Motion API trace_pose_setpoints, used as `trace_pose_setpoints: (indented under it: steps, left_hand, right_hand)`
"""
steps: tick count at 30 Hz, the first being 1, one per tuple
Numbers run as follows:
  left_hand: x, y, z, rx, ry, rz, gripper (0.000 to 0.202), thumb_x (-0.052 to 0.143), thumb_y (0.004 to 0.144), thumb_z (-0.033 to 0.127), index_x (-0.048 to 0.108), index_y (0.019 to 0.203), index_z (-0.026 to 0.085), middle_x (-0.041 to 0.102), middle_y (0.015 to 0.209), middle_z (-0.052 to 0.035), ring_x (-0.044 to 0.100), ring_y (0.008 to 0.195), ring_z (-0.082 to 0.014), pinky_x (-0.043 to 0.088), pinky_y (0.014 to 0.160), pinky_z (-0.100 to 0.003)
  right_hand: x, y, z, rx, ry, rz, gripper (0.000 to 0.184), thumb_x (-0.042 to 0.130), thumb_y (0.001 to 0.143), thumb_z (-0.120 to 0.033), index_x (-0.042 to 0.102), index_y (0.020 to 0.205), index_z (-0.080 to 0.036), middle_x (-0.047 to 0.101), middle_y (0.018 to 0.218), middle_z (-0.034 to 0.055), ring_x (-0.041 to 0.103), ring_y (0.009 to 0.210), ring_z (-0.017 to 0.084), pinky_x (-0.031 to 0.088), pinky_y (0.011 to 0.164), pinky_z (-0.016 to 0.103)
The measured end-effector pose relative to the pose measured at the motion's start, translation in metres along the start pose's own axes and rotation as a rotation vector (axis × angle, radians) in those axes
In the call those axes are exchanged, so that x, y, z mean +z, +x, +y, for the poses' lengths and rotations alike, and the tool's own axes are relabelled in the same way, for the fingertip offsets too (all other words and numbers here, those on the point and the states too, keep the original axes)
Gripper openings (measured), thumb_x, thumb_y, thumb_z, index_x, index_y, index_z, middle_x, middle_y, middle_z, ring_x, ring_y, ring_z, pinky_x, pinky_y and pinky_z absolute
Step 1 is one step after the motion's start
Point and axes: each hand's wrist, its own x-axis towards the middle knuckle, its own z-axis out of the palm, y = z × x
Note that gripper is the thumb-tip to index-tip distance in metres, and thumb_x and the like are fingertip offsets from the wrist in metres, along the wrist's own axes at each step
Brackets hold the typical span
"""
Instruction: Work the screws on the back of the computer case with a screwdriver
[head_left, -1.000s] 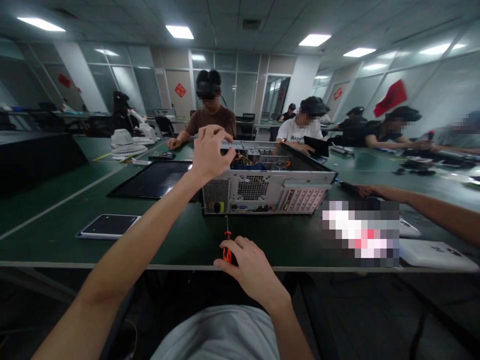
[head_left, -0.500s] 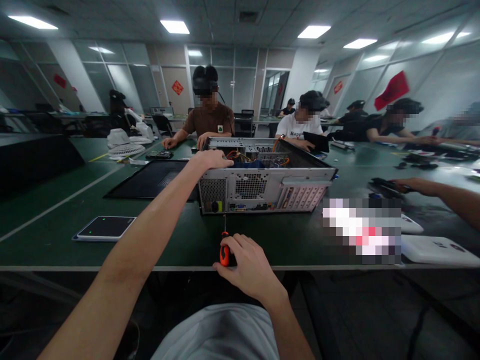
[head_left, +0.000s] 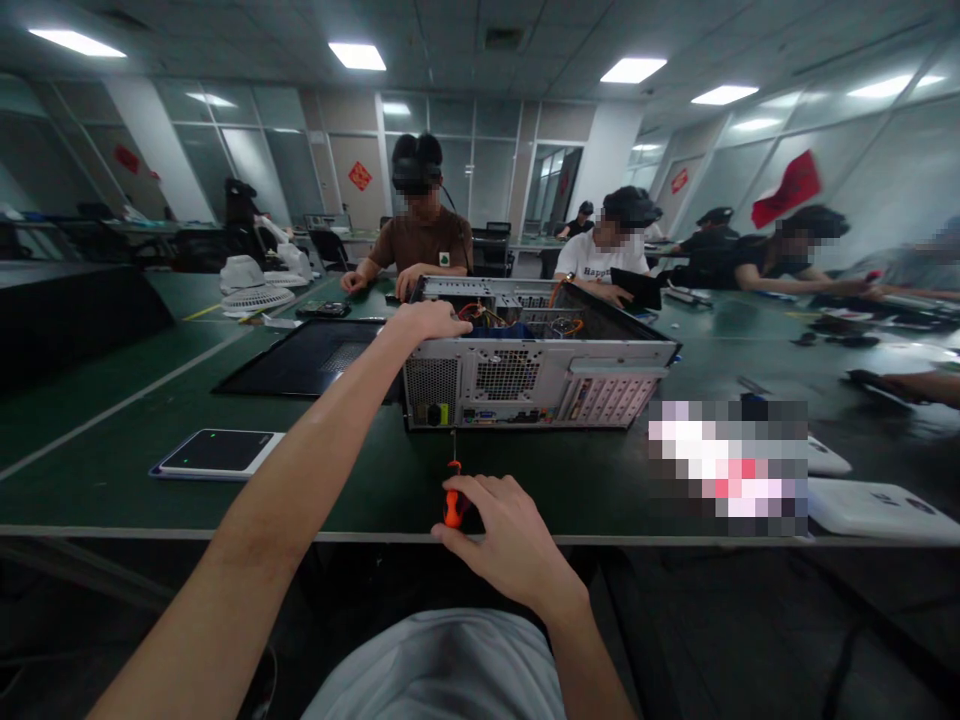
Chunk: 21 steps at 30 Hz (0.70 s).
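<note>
A computer case (head_left: 487, 410) lies on its side with its back panel towards me and its upper side uncovered, cables showing within. My left hand (head_left: 431, 322) grips its upper left edge, thumb towards the inside; the other fingers are partly hidden. Between the thumb and fingers of my right hand (head_left: 506, 530) is a screwdriver (head_left: 453, 508) with an orange and black handle. Its shaft points away from me, and the tip is at the lower left edge of the back panel. Whether the tip sits in a screw is too small to tell.
Left of the case lies a black side panel (head_left: 300, 358), with a phone-like device (head_left: 217, 452) nearer me. White devices (head_left: 877, 508) and a blurred-out patch are at right. Across the table (head_left: 360, 505) sit a person in brown (head_left: 424, 240) and one in white (head_left: 600, 262).
A co-worker's hand with a dark object has pulled away to the right. My left hand keeps its hold, and the screwdriver stays at the panel's lower edge. My view has shifted slightly.
</note>
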Motion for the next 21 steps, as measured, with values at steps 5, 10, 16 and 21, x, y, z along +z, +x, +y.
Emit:
trace_pose_setpoints:
  steps: [5, 10, 16, 21]
  left_hand:
    - [-0.0004, -0.0016, 0.0026, -0.004, 0.017, -0.014, 0.072, 0.045, 0.09, 0.07, 0.061, 0.142, 0.021, 0.062, 0.144, -0.0158, 0.059, 0.129, -0.039, 0.047, 0.105, -0.053]
    - [-0.0017, -0.0025, 0.0028, -0.002, 0.015, -0.011, 0.073, 0.045, 0.09, 0.07, 0.061, 0.141, 0.021, 0.06, 0.147, -0.0159, 0.058, 0.13, -0.039, 0.047, 0.105, -0.053]
    - [-0.0009, -0.0014, 0.0018, -0.003, 0.003, -0.02, 0.075, 0.047, 0.088, 0.073, 0.061, 0.141, 0.022, 0.06, 0.147, -0.0145, 0.058, 0.131, -0.0384, 0.047, 0.106, -0.052]
    - [-0.0023, -0.0031, 0.0026, -0.026, 0.017, -0.038, 0.074, 0.046, 0.089, 0.072, 0.059, 0.144, 0.023, 0.059, 0.148, -0.0131, 0.058, 0.132, -0.0373, 0.047, 0.108, -0.05]
  right_hand:
    - [0.0066, 0.0021, -0.0078, -0.005, -0.045, 0.033, 0.043, 0.069, 0.095, -0.042, 0.061, 0.133, -0.024, 0.068, 0.113, 0.0086, 0.064, 0.102, 0.026, 0.047, 0.095, 0.042]
    - [0.0063, -0.002, -0.0093, -0.027, -0.071, -0.009, 0.03, 0.06, 0.101, -0.042, 0.065, 0.127, -0.028, 0.067, 0.111, 0.0075, 0.064, 0.1, 0.026, 0.048, 0.091, 0.041]
    - [0.0001, -0.0027, -0.0077, -0.004, -0.07, -0.012, 0.033, 0.072, 0.094, -0.034, 0.063, 0.124, -0.024, 0.073, 0.109, 0.0069, 0.066, 0.099, 0.026, 0.048, 0.091, 0.04]
    - [0.0055, 0.0001, -0.0098, 0.09, -0.152, 0.058, 0.031, 0.081, 0.085, -0.039, 0.066, 0.104, -0.02, 0.072, 0.093, 0.0056, 0.067, 0.088, 0.026, 0.049, 0.081, 0.036]
